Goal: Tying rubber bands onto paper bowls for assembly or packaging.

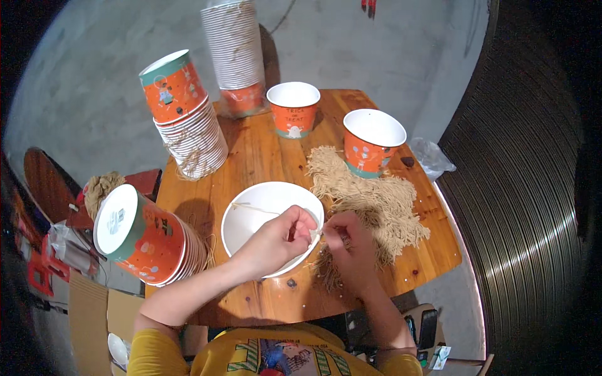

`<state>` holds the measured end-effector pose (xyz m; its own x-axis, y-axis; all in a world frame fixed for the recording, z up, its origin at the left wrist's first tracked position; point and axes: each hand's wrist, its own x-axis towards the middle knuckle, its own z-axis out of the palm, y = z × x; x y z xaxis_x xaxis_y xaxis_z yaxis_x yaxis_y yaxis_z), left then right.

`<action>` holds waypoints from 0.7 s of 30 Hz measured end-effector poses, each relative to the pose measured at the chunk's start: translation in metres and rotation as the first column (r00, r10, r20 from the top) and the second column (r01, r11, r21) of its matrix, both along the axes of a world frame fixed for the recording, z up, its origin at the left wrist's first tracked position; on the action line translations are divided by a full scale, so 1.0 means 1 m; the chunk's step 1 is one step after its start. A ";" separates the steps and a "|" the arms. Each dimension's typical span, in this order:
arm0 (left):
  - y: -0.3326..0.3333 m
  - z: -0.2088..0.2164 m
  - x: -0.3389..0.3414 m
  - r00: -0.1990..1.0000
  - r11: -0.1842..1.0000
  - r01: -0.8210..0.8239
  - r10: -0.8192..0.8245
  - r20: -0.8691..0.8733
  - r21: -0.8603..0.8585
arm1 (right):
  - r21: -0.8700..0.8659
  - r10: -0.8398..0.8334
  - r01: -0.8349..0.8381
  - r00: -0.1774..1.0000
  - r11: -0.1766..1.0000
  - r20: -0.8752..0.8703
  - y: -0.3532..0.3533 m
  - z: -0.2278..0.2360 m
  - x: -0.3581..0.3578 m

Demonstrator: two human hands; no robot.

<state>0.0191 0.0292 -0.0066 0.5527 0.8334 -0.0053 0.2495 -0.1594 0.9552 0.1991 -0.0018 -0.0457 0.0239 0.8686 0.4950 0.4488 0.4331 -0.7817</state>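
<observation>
A white-lined paper bucket (pixel 248 220) stands on the wooden table in front of me, mouth facing up. Over its right side is my left hand (pixel 283 240), fingers curled and pinched at the rim. My right hand (pixel 350 247) meets it there from outside, thumb and fingertips pressed together. Between the two sets of fingertips shows a bit of pale string, partly hidden by the fingers. A length of beige string (pixel 254 208) trails from my left hand across the inside of the bucket. Beside my right hand spreads a heap of cut beige strings (pixel 389 210).
Two orange printed buckets (pixel 293 119) (pixel 370 150) stand at the back. Nested buckets form stacks at left (pixel 166 241), farther back (pixel 188 135), and in a plastic-wrapped column (pixel 232 50). Scraps dot the wooden table (pixel 251 307). A ribbed dark shutter (pixel 520 207) rises at right.
</observation>
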 end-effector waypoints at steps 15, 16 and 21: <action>0.003 -0.005 -0.001 0.998 0.994 -0.035 0.041 -0.057 0.107 | 0.011 0.120 -0.121 0.991 0.993 0.056 0.000 0.008 0.001; 0.004 -0.005 -0.001 0.998 0.994 -0.031 0.037 -0.057 0.105 | 0.035 0.103 -0.106 0.991 0.994 0.086 0.000 0.008 0.001; 0.004 -0.004 -0.002 0.994 0.996 -0.046 0.054 -0.093 0.081 | 0.081 0.068 -0.076 0.993 0.994 0.096 -0.002 0.010 -0.002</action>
<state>0.0166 0.0335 -0.0108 0.5104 0.8599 0.0105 0.3483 -0.2178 0.9117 0.1969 -0.0042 -0.0360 -0.0862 0.8212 0.5641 0.4829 0.5297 -0.6973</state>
